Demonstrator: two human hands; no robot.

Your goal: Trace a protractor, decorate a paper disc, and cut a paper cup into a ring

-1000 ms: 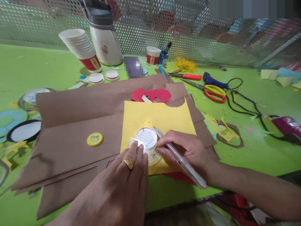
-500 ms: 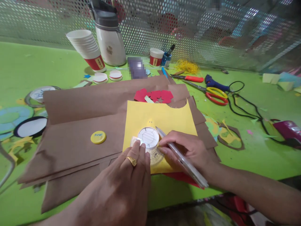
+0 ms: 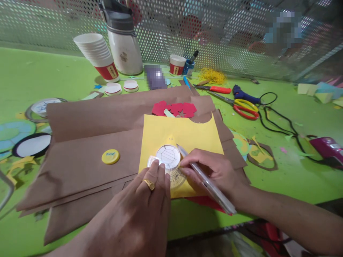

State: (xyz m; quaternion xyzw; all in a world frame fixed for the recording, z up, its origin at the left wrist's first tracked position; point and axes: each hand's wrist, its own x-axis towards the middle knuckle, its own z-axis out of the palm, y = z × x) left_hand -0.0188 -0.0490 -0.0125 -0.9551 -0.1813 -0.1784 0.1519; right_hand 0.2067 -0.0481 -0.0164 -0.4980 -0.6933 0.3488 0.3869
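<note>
**White disc on yellow paper**

The disc lies flat, with thin dark lines. A see-through curved ruler lies at its near side. A silver pen leans, tip by the disc's right edge. The paper has a round bite beyond the disc.

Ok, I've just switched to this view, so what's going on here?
The person's left hand lies flat, its fingers on a clear, marked plastic piece by the lower edge of a white disc, on a yellow sheet. The right hand holds a silver pen, its tip at the disc's upper right edge; whether it is leaving a line is too small to tell. The sheet overlaps brown paper, on which a yellow round lid lies to the left.
</note>
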